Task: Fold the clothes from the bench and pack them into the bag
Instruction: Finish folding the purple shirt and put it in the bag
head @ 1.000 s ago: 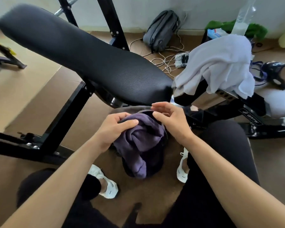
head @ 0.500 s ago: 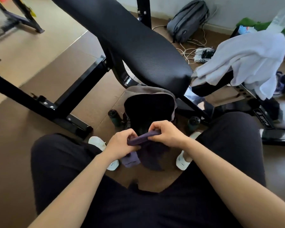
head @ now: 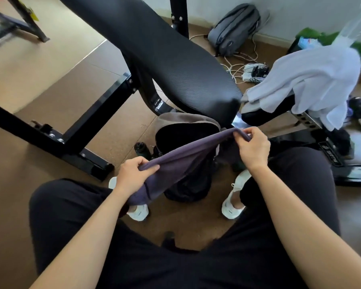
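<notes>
- My left hand (head: 133, 176) has its thumb and fingers (head: 151, 168) curled and clamped on one end of the purple garment (head: 175, 163). The cloth hides the fingertips underneath.
- My right hand (head: 253, 151) pinches the other end, its fingers (head: 241, 137) folded over the edge. It sits higher and farther from me than the left.
- The garment is pulled taut between the two hands as a sloping band. It is dull purple and smooth, with a dark seam line near my left wrist. Its lower part hangs slack by my left knee, and I cannot tell what kind of garment it is.
- It is held in the air just above the mouth of the bag (head: 181, 120), crossing the near side of the opening.
- The bag stands on the floor between my feet. It has a grey rim, and the inside is too dark to make out.
- A dark bottle (head: 141, 148) stands just beside the bag on its left.
- The black ribbed bench (head: 165, 55) rises beyond the bag, its far end cut off at the top edge.
- A crumpled white garment (head: 312, 80) lies draped over the bench's other pad at right, covering most of it.
- A label (head: 329, 154) on the frame's foot carries pale lettering, too blurred and tilted for me to read.
- A grey backpack (head: 235, 28) lies by the wall, with tangled cables (head: 244, 65) near it.
</notes>
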